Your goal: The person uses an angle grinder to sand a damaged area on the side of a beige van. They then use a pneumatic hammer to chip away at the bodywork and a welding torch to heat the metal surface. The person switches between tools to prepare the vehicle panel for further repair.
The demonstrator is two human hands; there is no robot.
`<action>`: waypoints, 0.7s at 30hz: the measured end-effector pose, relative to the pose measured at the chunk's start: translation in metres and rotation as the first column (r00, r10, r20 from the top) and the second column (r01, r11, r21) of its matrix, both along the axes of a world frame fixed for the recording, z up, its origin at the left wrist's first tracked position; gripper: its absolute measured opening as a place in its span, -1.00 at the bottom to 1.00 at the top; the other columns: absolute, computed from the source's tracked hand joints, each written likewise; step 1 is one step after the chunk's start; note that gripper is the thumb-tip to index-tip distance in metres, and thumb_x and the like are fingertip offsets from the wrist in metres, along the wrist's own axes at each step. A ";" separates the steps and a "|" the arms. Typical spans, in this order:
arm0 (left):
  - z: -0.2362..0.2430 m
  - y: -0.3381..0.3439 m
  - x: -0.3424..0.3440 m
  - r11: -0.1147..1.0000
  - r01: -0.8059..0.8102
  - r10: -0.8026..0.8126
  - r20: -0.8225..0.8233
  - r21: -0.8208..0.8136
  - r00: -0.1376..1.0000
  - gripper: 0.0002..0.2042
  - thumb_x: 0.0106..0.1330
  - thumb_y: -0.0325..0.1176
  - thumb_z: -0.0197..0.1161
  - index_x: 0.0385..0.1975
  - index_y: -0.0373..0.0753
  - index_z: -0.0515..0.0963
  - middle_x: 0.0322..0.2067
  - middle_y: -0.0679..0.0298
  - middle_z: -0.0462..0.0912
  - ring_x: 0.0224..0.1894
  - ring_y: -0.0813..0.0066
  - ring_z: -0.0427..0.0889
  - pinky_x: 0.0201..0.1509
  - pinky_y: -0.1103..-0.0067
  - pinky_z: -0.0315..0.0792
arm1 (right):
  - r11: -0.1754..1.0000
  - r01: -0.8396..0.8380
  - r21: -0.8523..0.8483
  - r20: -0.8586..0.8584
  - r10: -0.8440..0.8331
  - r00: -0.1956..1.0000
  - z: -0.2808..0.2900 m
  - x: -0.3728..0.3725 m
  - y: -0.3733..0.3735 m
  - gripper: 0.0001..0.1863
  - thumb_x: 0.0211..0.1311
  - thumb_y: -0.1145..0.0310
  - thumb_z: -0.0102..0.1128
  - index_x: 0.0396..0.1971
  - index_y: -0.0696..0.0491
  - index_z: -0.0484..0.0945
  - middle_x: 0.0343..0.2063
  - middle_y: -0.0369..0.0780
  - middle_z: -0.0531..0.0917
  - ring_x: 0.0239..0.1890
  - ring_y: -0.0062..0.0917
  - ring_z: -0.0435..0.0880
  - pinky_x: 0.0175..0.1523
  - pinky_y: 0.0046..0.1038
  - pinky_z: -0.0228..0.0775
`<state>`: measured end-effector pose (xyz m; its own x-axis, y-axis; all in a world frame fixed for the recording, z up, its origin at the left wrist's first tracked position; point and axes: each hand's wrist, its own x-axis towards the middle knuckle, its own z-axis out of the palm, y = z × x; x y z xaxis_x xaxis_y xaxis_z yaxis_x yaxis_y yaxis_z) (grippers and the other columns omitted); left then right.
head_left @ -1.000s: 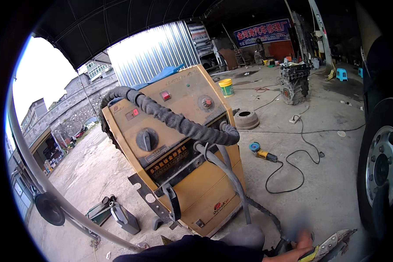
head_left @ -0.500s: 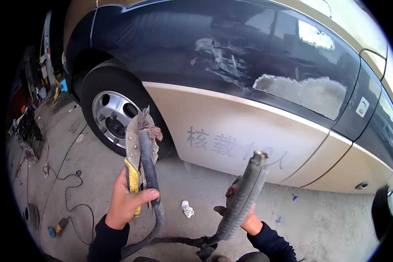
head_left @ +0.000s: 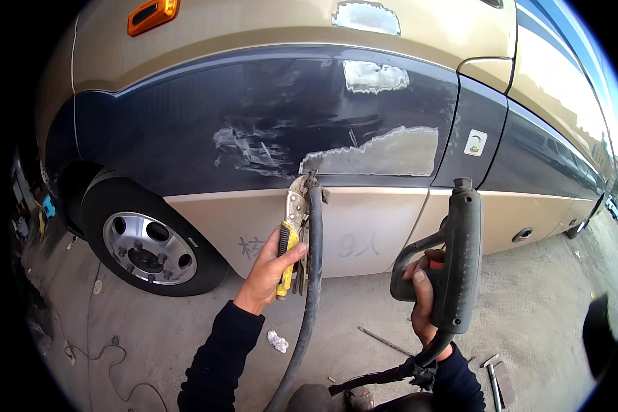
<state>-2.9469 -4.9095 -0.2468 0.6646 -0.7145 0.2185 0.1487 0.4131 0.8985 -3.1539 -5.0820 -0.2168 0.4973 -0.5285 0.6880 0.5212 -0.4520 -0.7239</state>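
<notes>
My left hand (head_left: 262,276) is closed round the yellow-and-black handle of locking pliers (head_left: 295,209). A thick black cable (head_left: 314,261) is fixed at the pliers' jaws and hangs down beside them. Those jaws appear at the lower edge of a bare-metal patch (head_left: 384,154) on the vehicle's dark blue panel; whether they touch it I cannot tell. My right hand (head_left: 426,299) grips a black pistol-shaped power tool (head_left: 467,257) by its handle, fingers by a red trigger. The tool stands nearly upright, its blunt tip up, apart from the panel. A cable runs from its lower end.
The beige-and-blue vehicle side (head_left: 206,213) spans the view, with a wheel (head_left: 147,254) at left and scuffs (head_left: 250,150) beside the patch. On the concrete floor lie crumpled foil (head_left: 277,341), a thin rod (head_left: 384,340), a hammer (head_left: 492,381) and a cord (head_left: 120,357).
The view has turned up and to the right. The pliers have moved from before the wheel to the panel's bare patch. The tilted power tool now stands more upright, farther right.
</notes>
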 end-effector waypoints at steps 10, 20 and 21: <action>-0.023 -0.026 0.027 0.997 -0.063 0.064 0.022 -0.051 0.998 -0.62 0.49 -0.18 0.03 0.16 -0.28 0.36 -0.24 0.38 0.52 -0.27 0.68 0.53 -0.20 0.63 0.48 | 0.983 0.012 -0.182 -0.140 -0.038 0.989 -0.036 0.012 -0.008 -0.60 0.28 0.58 0.04 0.11 0.09 0.26 -0.23 -0.24 0.40 -0.20 -0.55 0.48 -0.05 -0.41 0.37; -0.038 -0.020 0.070 0.959 -0.276 0.231 0.387 0.065 0.893 -0.64 0.47 -0.02 0.05 -0.11 -0.25 0.43 -0.40 0.35 0.53 -0.38 0.66 0.50 -0.23 0.64 0.45 | 0.906 0.294 -0.306 0.190 -0.244 0.951 -0.014 0.085 -0.039 -0.71 0.26 0.51 0.08 -0.02 0.12 0.38 -0.18 -0.15 0.49 -0.34 -0.52 0.58 -0.08 -0.33 0.46; -0.037 -0.019 0.073 0.955 -0.289 0.239 0.394 0.070 0.888 -0.63 0.47 -0.02 0.05 -0.09 -0.26 0.43 -0.39 0.34 0.53 -0.38 0.66 0.50 -0.23 0.64 0.44 | 0.907 0.291 -0.305 0.219 -0.231 0.948 -0.013 0.089 -0.035 -0.72 0.27 0.52 0.08 -0.02 0.12 0.38 -0.16 -0.15 0.49 -0.35 -0.52 0.58 -0.09 -0.33 0.46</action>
